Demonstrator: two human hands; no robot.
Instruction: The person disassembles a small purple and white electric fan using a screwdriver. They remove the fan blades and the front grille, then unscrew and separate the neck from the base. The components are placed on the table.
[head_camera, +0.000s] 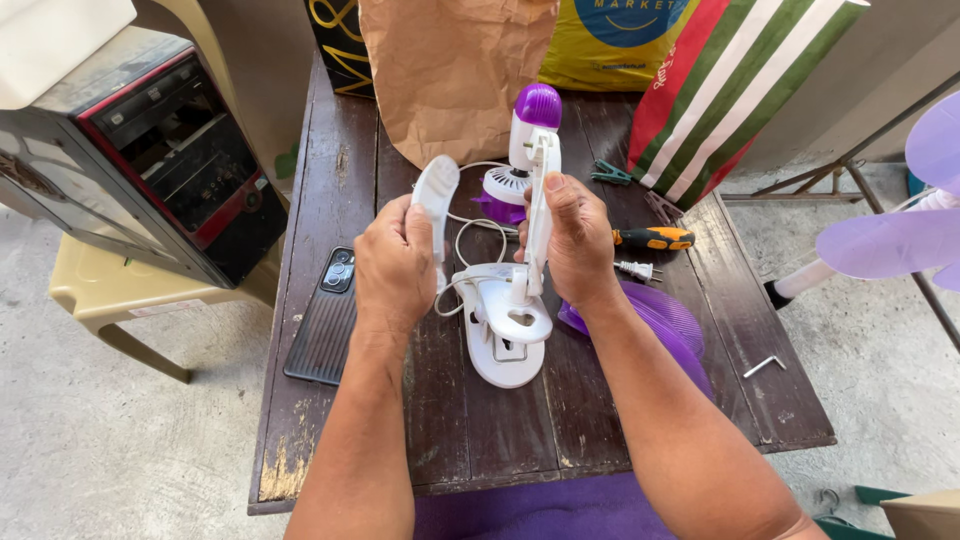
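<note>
Over the table's middle: both hands closed on fan parts.
Left hand (395, 262) grips a loose white cover (436, 205); right hand (578, 240) clasps the fan stand (512, 320). Phone (327, 318) near left edge, screwdriver (655, 238) toward right edge.

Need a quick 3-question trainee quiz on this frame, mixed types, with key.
1. True or false: the right hand grips the white fan stand by its upright neck.
2. What does the left hand hold? A) screwdriver B) white cover piece C) phone
3. Fill in: the orange-and-black screwdriver lies on the wooden table, to the person's ____.

Key: 1 true; 2 B; 3 right.
</note>
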